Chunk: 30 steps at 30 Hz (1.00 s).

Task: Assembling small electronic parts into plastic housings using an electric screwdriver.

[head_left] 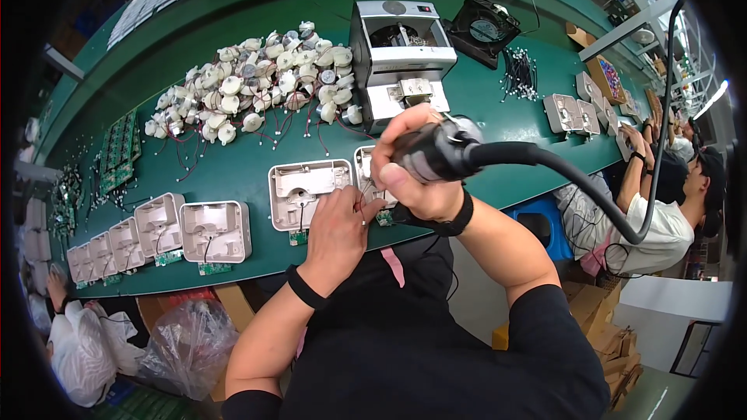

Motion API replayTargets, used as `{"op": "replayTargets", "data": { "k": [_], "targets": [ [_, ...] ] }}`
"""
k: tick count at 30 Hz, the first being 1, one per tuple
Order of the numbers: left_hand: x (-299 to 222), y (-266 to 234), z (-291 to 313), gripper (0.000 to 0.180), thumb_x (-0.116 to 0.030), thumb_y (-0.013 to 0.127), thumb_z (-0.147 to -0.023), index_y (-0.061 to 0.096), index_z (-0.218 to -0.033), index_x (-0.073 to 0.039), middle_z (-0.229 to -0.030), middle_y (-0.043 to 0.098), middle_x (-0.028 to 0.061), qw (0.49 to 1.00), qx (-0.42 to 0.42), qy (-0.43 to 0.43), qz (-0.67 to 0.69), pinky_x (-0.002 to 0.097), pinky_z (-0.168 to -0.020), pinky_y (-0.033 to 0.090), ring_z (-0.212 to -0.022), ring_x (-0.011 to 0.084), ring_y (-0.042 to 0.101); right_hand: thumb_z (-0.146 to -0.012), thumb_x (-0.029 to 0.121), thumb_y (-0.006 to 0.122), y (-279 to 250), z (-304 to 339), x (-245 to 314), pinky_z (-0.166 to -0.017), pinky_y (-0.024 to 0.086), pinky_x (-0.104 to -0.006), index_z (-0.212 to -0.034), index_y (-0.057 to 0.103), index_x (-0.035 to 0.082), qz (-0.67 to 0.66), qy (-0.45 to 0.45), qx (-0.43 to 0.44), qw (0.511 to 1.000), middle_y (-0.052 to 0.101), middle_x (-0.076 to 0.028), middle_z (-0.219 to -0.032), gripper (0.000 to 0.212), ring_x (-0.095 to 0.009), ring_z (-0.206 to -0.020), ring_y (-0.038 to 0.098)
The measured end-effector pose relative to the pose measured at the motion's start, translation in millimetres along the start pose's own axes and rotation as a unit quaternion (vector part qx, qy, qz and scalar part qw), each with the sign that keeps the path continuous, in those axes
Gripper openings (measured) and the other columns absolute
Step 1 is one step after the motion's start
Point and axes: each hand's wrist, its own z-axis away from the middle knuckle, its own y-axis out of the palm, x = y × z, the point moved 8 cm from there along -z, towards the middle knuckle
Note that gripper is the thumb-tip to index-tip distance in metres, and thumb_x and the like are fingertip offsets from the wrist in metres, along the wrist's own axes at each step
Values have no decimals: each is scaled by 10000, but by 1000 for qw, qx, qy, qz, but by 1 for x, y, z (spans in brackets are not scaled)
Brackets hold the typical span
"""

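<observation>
My right hand (420,187) is wrapped round a black electric screwdriver (424,154), whose thick black cable (572,179) curves off to the right. The tool's bit is hidden from this view. Below and to the left, my left hand (340,229) bends its fingers between two white plastic housings, close to thin red wires; what its fingertips hold is hidden. The left housing (289,180) lies open side up, a small green circuit board (298,239) at its front edge. Both hands partly cover the right housing (363,162).
White round motors (257,82) with red wires form a heap behind. A grey-white screw feeder (405,54) and a black fan (484,29) stand at the back. More white housings (215,231) line the left, near green board panels (119,152). A co-worker (654,210) sits at right.
</observation>
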Motion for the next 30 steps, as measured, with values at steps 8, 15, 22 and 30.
{"op": "replayTargets", "data": {
  "k": [8,15,22,30],
  "targets": [
    [-7,-19,7,354,-93,718,-760,646,-1107,-88,-895,534,84,999,22,-9,-47,385,-718,414,-856,270,541,-899,193,588,-67,-34,74,-531,478,-328,-1088,446,54,7,-126,-123,984,548,-107,-696,275,-191,-535,521],
    [-2,-2,3,293,-61,694,-777,650,-1067,-66,-850,530,86,999,16,6,-40,400,-708,449,-809,280,550,-922,143,556,-89,-67,61,-505,466,-314,-995,511,28,81,-120,-169,975,542,-99,-653,143,-192,-520,534],
    [-15,16,-10,215,-15,652,-792,639,-1005,-47,-857,537,95,1000,-5,11,-5,410,-714,465,-800,289,561,-918,149,569,-83,-63,57,-505,465,-313,-962,515,14,79,-63,-180,978,546,-95,-650,152,-182,-518,540],
    [-28,26,-19,241,-50,661,-798,625,-1036,-36,-896,549,101,998,29,15,-46,397,-756,467,-852,291,568,-912,140,566,-83,-81,57,-504,467,-310,-966,506,-1,113,-84,-162,977,548,-95,-652,162,-181,-510,537]
  ]
}}
